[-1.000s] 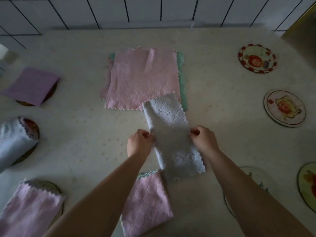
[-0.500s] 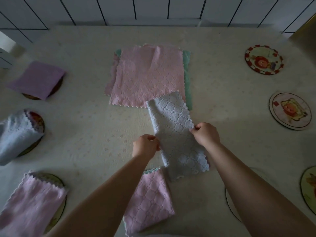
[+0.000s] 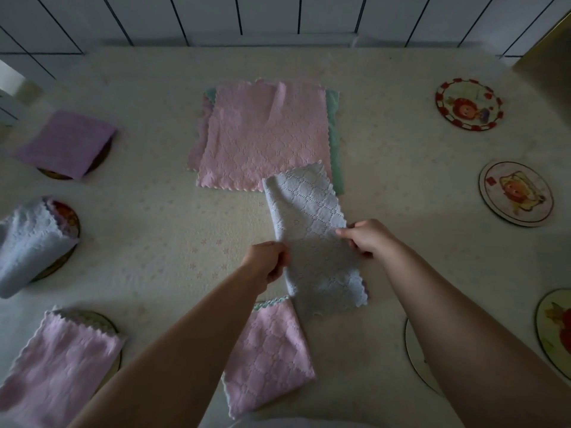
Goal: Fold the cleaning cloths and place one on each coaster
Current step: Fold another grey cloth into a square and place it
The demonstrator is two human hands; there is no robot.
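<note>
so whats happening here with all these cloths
A person is folding cleaning cloths at a table. Both hands, left hand and right hand, pinch the long edges of a pale blue cloth folded into a strip. Three coasters on the left already carry cloths: purple cloth, another blue cloth, pink cloth. A folded pink one lies near the person. Unfolded cloths sit in a stack, and the coasters on the right, like this one, are bare.

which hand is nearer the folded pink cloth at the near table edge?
Left. The left hand grips the blue cloth just above the folded pink cloth; the right hand grips the blue cloth's opposite edge, farther up and right.
</note>
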